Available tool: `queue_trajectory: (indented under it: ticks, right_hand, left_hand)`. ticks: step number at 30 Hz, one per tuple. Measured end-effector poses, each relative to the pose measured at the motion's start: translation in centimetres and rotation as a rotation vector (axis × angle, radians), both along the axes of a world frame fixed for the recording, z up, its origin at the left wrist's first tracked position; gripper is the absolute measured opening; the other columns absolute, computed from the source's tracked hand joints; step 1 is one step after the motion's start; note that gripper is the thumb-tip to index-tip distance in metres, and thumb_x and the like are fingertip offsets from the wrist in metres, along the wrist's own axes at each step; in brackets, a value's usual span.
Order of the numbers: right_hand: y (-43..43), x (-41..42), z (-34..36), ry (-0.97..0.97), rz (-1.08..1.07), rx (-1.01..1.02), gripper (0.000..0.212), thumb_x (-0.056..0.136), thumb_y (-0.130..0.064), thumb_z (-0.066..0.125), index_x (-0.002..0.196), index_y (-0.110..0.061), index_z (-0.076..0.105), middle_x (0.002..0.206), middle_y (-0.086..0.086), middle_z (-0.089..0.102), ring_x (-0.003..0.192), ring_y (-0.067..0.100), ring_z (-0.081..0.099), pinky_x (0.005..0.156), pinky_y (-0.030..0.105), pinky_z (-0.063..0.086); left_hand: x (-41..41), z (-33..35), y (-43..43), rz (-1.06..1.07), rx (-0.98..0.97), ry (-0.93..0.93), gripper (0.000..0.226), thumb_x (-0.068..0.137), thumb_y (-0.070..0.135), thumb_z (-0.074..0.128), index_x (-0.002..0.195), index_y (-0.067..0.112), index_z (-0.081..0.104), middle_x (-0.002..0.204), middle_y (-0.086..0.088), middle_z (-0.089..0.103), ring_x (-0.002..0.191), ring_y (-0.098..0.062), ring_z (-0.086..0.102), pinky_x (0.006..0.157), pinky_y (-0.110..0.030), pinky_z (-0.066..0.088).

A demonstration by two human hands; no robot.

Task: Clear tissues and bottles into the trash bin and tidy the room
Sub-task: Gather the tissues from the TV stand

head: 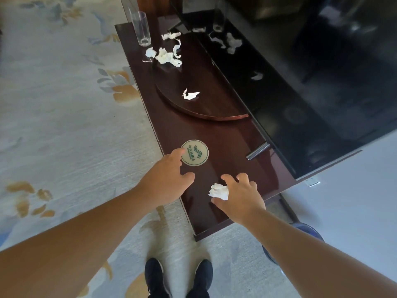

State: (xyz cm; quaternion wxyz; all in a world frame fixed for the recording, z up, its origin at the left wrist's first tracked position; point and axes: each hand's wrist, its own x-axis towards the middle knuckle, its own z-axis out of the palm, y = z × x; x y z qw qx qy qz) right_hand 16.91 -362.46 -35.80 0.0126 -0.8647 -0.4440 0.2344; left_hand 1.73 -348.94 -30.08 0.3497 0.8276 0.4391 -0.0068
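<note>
Nearest, just right of the round coaster (pixel 196 152), the right hand (pixel 240 196) curves its fingers (pixel 228 178) round a crumpled tissue wad (pixel 219 191) on the dark glossy surface (pixel 225 136); I cannot tell whether they pinch it. It looks feather-light, soft and crushable, so any hold should serve. The left hand (pixel 165 179), fingers spread, touches the coaster. Beyond the coaster a small tissue (pixel 190 94) lies on a half-round wooden board (pixel 206 108), then torn scraps (pixel 166 55) beside a fragile glass tumbler (pixel 141 29).

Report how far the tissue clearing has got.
Nothing shows as binned yet. In hand: the right hand grips a crumpled tissue at the near end of the cabinet, while the left hand touches the round coaster. Left: the tissue scraps beside the tall glass and a lone tissue on the curved board.
</note>
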Motion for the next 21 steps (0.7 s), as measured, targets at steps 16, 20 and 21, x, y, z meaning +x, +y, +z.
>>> queue_trajectory:
  ticks: [16,20,21]
  right_hand:
    - [2.1,-0.8,1.2,0.127,-0.043,0.033,0.021,0.086,-0.003,0.046,0.099,-0.020,0.045,0.101,0.004,0.049,0.086,0.023,0.053,0.067,0.030,0.044]
    - [3.0,-0.4,4.7,0.128,0.043,0.071,0.025,0.087,-0.001,0.042,0.089,-0.023,0.054,0.095,0.000,0.057,0.082,0.018,0.054,0.065,0.024,0.042]
    - [3.3,-0.3,5.6,0.128,0.062,0.067,0.024,0.087,-0.003,0.042,0.084,-0.022,0.056,0.091,0.000,0.060,0.081,0.019,0.056,0.065,0.025,0.042]
  left_hand:
    - [-1.3,0.8,1.1,0.020,-0.026,-0.024,0.070,0.089,0.041,0.055,0.148,0.032,0.020,0.141,-0.001,0.047,0.125,-0.016,0.049,0.094,-0.026,0.037]
    - [-1.2,3.5,1.0,0.048,-0.003,-0.056,0.070,0.089,0.040,0.056,0.148,0.032,0.019,0.142,0.000,0.046,0.116,-0.017,0.055,0.099,-0.032,0.043]
    - [-1.1,4.2,1.0,0.053,0.006,-0.068,0.070,0.090,0.039,0.056,0.149,0.031,0.020,0.142,0.000,0.046,0.120,-0.017,0.053,0.099,-0.030,0.041]
